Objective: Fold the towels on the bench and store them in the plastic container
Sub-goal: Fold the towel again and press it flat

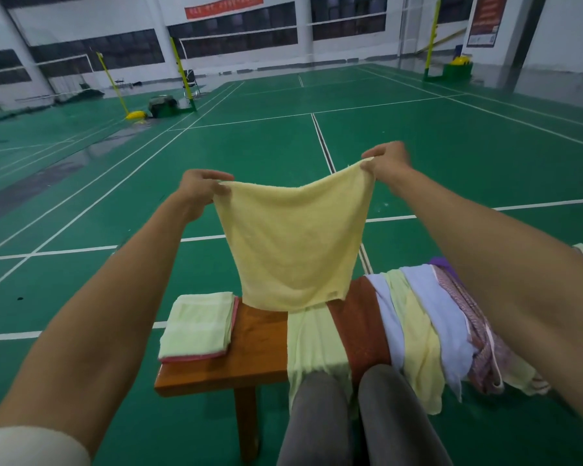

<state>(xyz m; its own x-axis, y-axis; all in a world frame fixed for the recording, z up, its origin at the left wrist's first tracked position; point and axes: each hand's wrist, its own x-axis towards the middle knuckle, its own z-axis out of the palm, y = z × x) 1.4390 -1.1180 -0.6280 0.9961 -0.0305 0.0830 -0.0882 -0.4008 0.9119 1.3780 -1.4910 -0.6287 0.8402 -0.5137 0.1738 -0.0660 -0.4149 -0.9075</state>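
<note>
A pale yellow towel (293, 247) hangs spread in the air above the wooden bench (249, 358). My left hand (199, 190) pinches its top left corner and my right hand (387, 163) pinches its top right corner. On the bench's left end lies a folded light green towel (197, 322) on top of a folded pink one (196, 358). Several unfolded towels drape over the bench to the right: light green (312, 344), brown (360, 324), white (448, 317), yellow (418, 341) and a pink patterned one (485, 348). No plastic container is in view.
My legs in grey trousers (360, 418) stand against the bench's near side. The green badminton court floor (115, 213) spreads all around. Net posts (182, 75) and a chair (191, 84) stand far off at the back.
</note>
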